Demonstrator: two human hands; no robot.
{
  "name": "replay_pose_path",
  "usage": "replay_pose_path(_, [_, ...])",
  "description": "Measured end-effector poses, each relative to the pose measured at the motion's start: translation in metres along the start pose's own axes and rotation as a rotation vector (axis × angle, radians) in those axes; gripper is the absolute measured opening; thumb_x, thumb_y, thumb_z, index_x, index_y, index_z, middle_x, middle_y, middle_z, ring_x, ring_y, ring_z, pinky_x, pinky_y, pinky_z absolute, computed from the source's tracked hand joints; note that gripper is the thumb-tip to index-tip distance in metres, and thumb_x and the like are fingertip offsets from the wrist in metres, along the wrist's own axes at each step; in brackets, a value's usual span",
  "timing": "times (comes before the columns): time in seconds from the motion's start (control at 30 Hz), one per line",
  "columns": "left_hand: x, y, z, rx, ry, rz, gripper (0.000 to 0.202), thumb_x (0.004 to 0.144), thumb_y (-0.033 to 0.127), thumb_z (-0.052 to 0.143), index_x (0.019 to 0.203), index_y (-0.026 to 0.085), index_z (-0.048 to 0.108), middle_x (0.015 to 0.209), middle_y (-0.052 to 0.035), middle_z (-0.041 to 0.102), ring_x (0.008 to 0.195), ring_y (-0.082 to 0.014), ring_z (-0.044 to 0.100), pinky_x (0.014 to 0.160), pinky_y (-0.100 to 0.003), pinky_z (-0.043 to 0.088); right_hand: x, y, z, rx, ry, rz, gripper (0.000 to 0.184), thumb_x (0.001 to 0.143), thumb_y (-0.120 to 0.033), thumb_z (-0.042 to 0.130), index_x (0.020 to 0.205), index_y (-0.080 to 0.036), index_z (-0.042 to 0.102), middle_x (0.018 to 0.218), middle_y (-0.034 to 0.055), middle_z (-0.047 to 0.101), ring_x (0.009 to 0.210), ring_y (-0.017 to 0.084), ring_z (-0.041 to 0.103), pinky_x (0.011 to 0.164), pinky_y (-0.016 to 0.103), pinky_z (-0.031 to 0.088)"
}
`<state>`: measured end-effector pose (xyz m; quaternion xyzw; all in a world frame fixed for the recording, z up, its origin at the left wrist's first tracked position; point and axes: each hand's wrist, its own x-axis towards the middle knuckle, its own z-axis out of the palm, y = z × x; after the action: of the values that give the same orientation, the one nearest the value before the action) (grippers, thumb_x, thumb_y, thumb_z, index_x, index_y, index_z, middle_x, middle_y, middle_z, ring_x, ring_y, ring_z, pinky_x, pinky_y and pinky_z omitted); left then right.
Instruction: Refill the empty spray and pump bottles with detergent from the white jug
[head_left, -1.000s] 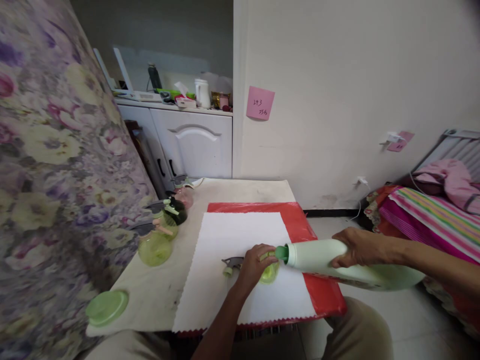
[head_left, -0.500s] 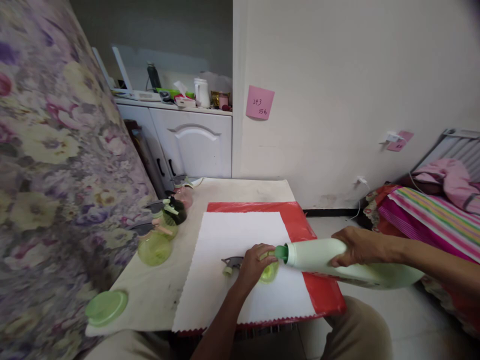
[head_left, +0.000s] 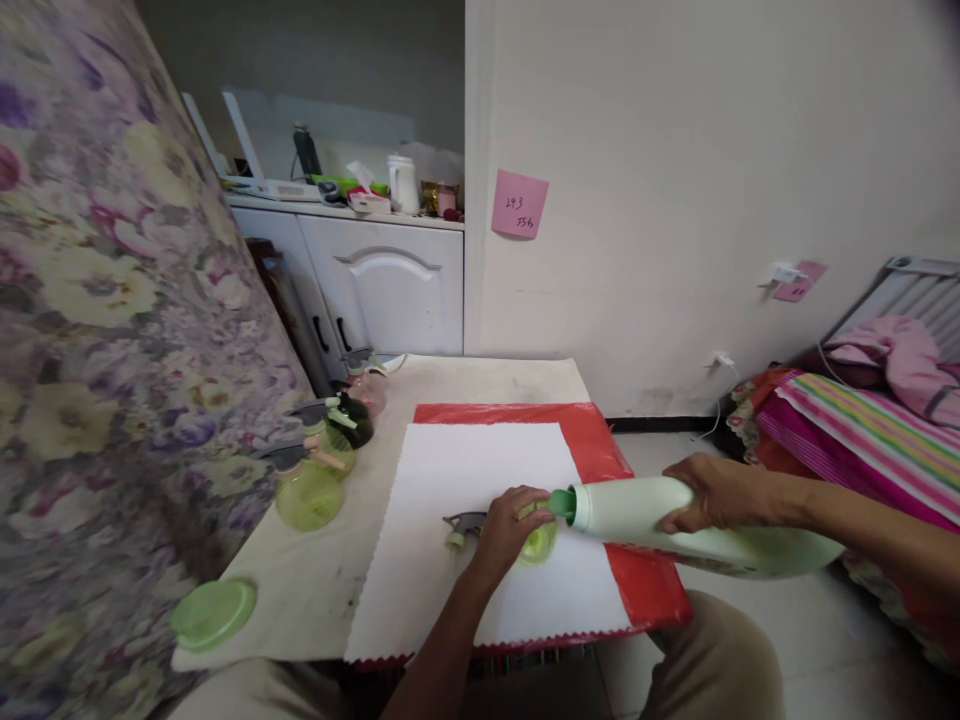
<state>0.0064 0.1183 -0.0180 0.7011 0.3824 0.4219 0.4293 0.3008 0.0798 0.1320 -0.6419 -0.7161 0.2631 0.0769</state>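
On the white cloth (head_left: 472, 460), the left hand (head_left: 511, 520) grips a translucent yellow-green spray bottle (head_left: 538, 547), contents indistinct; the right hand (head_left: 696, 492) holds a tilted pale-green bottle (head_left: 626, 506), green spout (head_left: 560, 503) at the former's top.

A home bedroom, judging by the bed (head_left: 862, 430) (striped bedding) and floral curtain (head_left: 135, 330).

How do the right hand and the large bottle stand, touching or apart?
Touching: the head view shows the right hand clasping the large bottle, with no visible gap.
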Motion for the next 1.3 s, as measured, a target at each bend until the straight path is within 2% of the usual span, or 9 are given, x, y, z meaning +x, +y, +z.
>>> replay_pose_path(0.07, [-0.001,-0.001,0.0,-0.003,-0.002,0.001,0.019,0.075,0.023,0.068,0.093,0.022,0.074,0.095,-0.0052,0.073,0.093,-0.0225,0.064,0.086,-0.031,0.046,-0.001,0.002,0.003,-0.017,-0.121,-0.011,0.026,0.058,-0.044,0.076,0.069,-0.021,0.07,0.055,-0.0009,0.065,0.047,0.013,0.054,0.041,0.023,0.034])
replay_pose_path(0.2, [-0.001,-0.002,-0.002,-0.008,0.001,0.001,0.019,0.076,0.024,0.067,0.093,0.023,0.074,0.095,-0.0039,0.073,0.093,-0.0219,0.064,0.086,-0.03,0.046,-0.002,0.009,0.013,0.022,-0.204,0.008,0.03,0.065,-0.045,0.071,0.08,-0.019,0.068,0.063,0.0012,0.066,0.05,0.013,0.053,0.043,0.021,0.035])
replay_pose_path(0.37, [0.0,-0.004,-0.002,-0.011,0.001,-0.007,0.019,0.075,0.026,0.068,0.093,0.023,0.073,0.095,-0.0042,0.073,0.093,-0.0222,0.064,0.086,-0.03,0.047,-0.007,0.016,0.026,0.117,-0.218,0.044,0.036,0.069,-0.049,0.068,0.085,-0.016,0.065,0.063,0.0011,0.064,0.05,0.013,0.053,0.042,0.02,0.036])
replay_pose_path(0.5, [0.0,-0.004,-0.002,-0.008,-0.003,-0.015,0.02,0.076,0.026,0.067,0.094,0.022,0.073,0.097,-0.0052,0.073,0.096,-0.0227,0.064,0.089,-0.032,0.047,-0.013,0.021,0.03,0.266,-0.184,0.039,0.039,0.07,-0.051,0.067,0.085,-0.015,0.065,0.061,-0.0007,0.06,0.047,0.01,0.047,0.04,0.019,0.032])
replay_pose_path(0.7, [0.0,-0.001,-0.004,-0.001,-0.036,-0.022,0.025,0.079,0.029,0.063,0.101,0.022,0.072,0.105,-0.0063,0.071,0.102,-0.0228,0.063,0.094,-0.033,0.045,-0.026,0.026,0.02,0.481,-0.005,0.004,0.042,0.069,-0.055,0.065,0.08,-0.015,0.063,0.053,-0.0033,0.054,0.042,0.009,0.039,0.04,0.022,0.026])
replay_pose_path(0.8, [-0.002,0.002,-0.004,0.001,-0.039,-0.028,0.03,0.084,0.034,0.056,0.107,0.021,0.07,0.108,-0.007,0.071,0.105,-0.0222,0.062,0.095,-0.034,0.045,-0.03,0.021,0.017,0.598,0.153,-0.033,0.038,0.069,-0.055,0.066,0.068,-0.017,0.059,0.044,-0.0056,0.046,0.042,0.01,0.039,0.043,0.023,0.027])
replay_pose_path(0.9, [-0.006,0.004,-0.003,-0.004,-0.014,-0.046,0.037,0.089,0.037,0.046,0.116,0.019,0.064,0.111,-0.0082,0.071,0.106,-0.0218,0.062,0.096,-0.036,0.044,-0.023,0.014,0.023,0.742,0.35,-0.099,0.041,0.07,-0.052,0.065,0.053,-0.02,0.047,0.039,-0.0063,0.04,0.042,0.01,0.037,0.047,0.025,0.029])
replay_pose_path(1.1, [-0.015,0.006,0.0,-0.006,0.057,-0.071,0.038,0.093,0.038,0.04,0.12,0.018,0.058,0.117,-0.0083,0.07,0.11,-0.0203,0.061,0.1,-0.037,0.043,0.026,0.005,0.066,0.875,0.569,-0.192,0.039,0.075,-0.051,0.059,0.055,-0.021,0.044,0.04,-0.0064,0.043,0.043,0.011,0.036,0.049,0.027,0.03])
replay_pose_path(1.3, [-0.022,0.002,0.001,0.069,0.129,-0.101,0.037,0.091,0.037,0.042,0.118,0.018,0.059,0.124,-0.0087,0.066,0.118,-0.0223,0.057,0.105,-0.04,0.04,0.084,-0.005,0.112,0.974,0.656,-0.237,0.037,0.073,-0.051,0.061,0.058,-0.021,0.046,0.043,-0.0058,0.044,0.045,0.013,0.039,0.049,0.027,0.031])
